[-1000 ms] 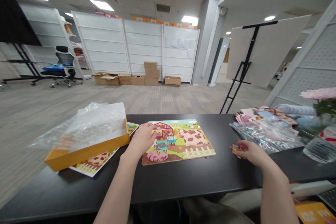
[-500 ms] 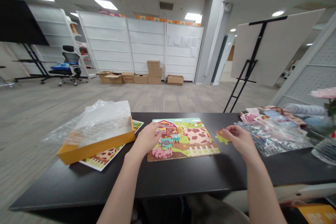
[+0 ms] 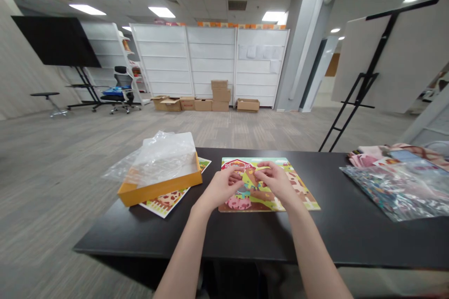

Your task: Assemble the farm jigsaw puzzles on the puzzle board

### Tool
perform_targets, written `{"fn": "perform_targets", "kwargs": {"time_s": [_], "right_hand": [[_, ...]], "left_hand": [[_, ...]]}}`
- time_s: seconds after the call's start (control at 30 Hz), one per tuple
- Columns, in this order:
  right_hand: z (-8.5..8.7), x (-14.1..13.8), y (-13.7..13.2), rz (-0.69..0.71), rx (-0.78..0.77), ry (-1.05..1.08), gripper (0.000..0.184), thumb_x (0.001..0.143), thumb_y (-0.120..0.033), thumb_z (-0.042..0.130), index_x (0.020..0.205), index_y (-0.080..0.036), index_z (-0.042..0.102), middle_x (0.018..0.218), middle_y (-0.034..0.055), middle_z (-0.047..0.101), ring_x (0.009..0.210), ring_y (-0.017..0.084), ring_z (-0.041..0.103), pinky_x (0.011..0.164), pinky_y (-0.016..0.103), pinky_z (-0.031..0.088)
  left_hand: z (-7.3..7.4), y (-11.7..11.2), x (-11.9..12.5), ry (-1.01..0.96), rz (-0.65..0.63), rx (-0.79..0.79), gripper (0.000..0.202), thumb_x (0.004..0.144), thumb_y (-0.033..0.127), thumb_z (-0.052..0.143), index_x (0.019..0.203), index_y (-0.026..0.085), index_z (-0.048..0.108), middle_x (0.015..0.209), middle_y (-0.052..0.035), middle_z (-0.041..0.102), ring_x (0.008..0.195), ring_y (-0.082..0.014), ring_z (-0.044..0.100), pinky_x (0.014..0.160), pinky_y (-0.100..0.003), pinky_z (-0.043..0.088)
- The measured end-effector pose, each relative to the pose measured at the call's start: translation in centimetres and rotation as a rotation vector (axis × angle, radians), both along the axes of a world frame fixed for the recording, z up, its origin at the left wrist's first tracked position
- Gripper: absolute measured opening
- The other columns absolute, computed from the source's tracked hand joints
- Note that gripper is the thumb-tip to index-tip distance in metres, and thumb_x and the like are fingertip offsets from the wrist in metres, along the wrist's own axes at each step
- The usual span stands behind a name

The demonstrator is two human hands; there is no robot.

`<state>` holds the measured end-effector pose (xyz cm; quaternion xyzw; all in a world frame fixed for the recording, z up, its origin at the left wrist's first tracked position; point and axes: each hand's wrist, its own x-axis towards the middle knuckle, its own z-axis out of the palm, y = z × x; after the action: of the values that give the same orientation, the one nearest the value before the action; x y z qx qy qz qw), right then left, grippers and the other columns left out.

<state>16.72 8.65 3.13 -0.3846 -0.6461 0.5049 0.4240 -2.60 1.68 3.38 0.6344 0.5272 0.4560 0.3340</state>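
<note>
A farm-scene jigsaw puzzle (image 3: 270, 204) lies flat on the black table, showing a red barn, a spotted pig and a cow. Over its middle, my right hand (image 3: 277, 183) pinches a yellow-brown puzzle piece (image 3: 250, 179) between thumb and fingers. My left hand (image 3: 222, 189) hovers above the puzzle's left part, its fingers curved and apart, close to the piece but with nothing visible in its grasp. Both hands hide parts of the barn and the figures beneath them.
At left, an orange-yellow box (image 3: 161, 187) holding clear plastic wrap rests partly on a printed farm picture sheet (image 3: 164, 205). A clear bag of small colourful pieces (image 3: 396, 191) lies at right, near folded fabric (image 3: 372, 156). The table's front edge (image 3: 259, 259) runs below my forearms.
My right hand has carried the puzzle piece leftward from beside the puzzle to above its middle. My left hand stays over the left part. The camera view has turned left.
</note>
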Motion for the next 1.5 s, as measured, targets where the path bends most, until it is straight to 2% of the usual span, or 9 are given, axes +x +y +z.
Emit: {"fn": "perform_targets", "kwargs": {"time_s": [0.17,0.3,0.43,0.57,0.7,0.87,1.07,1.3,1.5], "right_hand": [[-0.6,-0.9,-0.1,0.102,0.104,-0.045,0.025,0.076,-0.036,0.068,0.093,-0.018,0.065,0.078,0.0037,0.071,0.068,0.017,0.065,0.059,0.027,0.049],[-1.1,-1.3,-0.1,0.165,0.132,-0.069,0.023,0.079,-0.033,0.064,0.096,-0.018,0.068,0.089,0.0064,0.073,0.082,0.019,0.069,0.070,0.031,0.054],[-1.6,-1.6,0.0,0.089,0.164,-0.079,0.024,0.078,-0.027,0.063,0.100,-0.019,0.066,0.089,0.0054,0.071,0.083,0.019,0.068,0.074,0.032,0.056],[-1.9,-1.7,0.1,0.036,0.239,-0.175,0.016,0.078,-0.020,0.059,0.092,-0.019,0.067,0.089,0.0052,0.071,0.082,0.019,0.068,0.074,0.032,0.056],[-2.2,-1.5,0.2,0.023,0.291,-0.300,0.018,0.079,-0.015,0.058,0.092,-0.020,0.069,0.085,0.0038,0.072,0.080,0.018,0.068,0.076,0.033,0.055],[-2.8,-1.5,0.1,0.056,0.307,-0.350,0.019,0.079,-0.012,0.058,0.091,-0.021,0.069,0.087,0.0028,0.073,0.081,0.018,0.069,0.076,0.031,0.054],[-3.3,-1.6,0.2,0.079,0.320,-0.411,0.017,0.081,-0.013,0.060,0.092,-0.022,0.069,0.088,0.0024,0.075,0.079,0.018,0.069,0.078,0.032,0.053],[-3.2,-2.0,0.0,0.031,0.389,-0.608,0.018,0.083,-0.014,0.063,0.096,-0.022,0.073,0.095,0.0048,0.074,0.083,0.020,0.067,0.078,0.032,0.050],[-2.3,-1.6,-0.7,0.078,0.421,-0.706,0.016,0.083,-0.015,0.064,0.093,-0.021,0.076,0.100,0.0080,0.069,0.095,0.022,0.064,0.086,0.033,0.047]], "left_hand": [[-0.3,-0.7,-1.2,0.009,-0.001,-0.015,0.043,0.080,0.014,0.063,0.122,0.016,0.064,0.087,-0.0047,0.071,0.077,-0.0169,0.071,0.075,-0.031,0.060],[-0.2,-0.9,-1.6,0.035,0.004,-0.025,0.039,0.080,0.016,0.062,0.119,0.016,0.067,0.088,-0.0054,0.072,0.079,-0.0175,0.072,0.077,-0.031,0.060],[-0.3,-0.3,-1.5,0.053,0.093,-0.018,0.031,0.081,0.016,0.061,0.110,0.016,0.071,0.084,-0.0058,0.073,0.077,-0.0182,0.072,0.074,-0.030,0.060],[-0.6,0.2,-1.4,0.092,0.157,-0.035,0.030,0.080,0.016,0.062,0.108,0.016,0.071,0.082,-0.0059,0.074,0.073,-0.0189,0.073,0.071,-0.030,0.060],[-0.9,0.2,-1.1,0.119,0.138,-0.073,0.027,0.078,0.016,0.063,0.104,0.016,0.071,0.086,-0.0063,0.075,0.074,-0.0191,0.074,0.069,-0.029,0.060],[-1.3,0.1,-1.2,0.186,0.112,-0.091,0.026,0.077,0.018,0.063,0.102,0.016,0.071,0.089,-0.0060,0.076,0.072,-0.0183,0.073,0.068,-0.028,0.059],[-1.9,0.1,-1.7,0.307,0.115,-0.053,0.026,0.079,0.021,0.062,0.103,0.018,0.071,0.087,-0.0054,0.076,0.077,-0.0188,0.072,0.074,-0.029,0.058],[-1.2,-0.2,-1.4,0.526,0.180,-0.102,0.027,0.080,0.021,0.062,0.105,0.023,0.073,0.089,-0.0042,0.077,0.080,-0.0199,0.072,0.076,-0.028,0.054],[-0.5,-0.2,-0.9,0.662,0.176,-0.127,0.025,0.080,0.021,0.060,0.100,0.024,0.075,0.087,-0.0039,0.076,0.082,-0.0208,0.070,0.073,-0.027,0.050]]}}
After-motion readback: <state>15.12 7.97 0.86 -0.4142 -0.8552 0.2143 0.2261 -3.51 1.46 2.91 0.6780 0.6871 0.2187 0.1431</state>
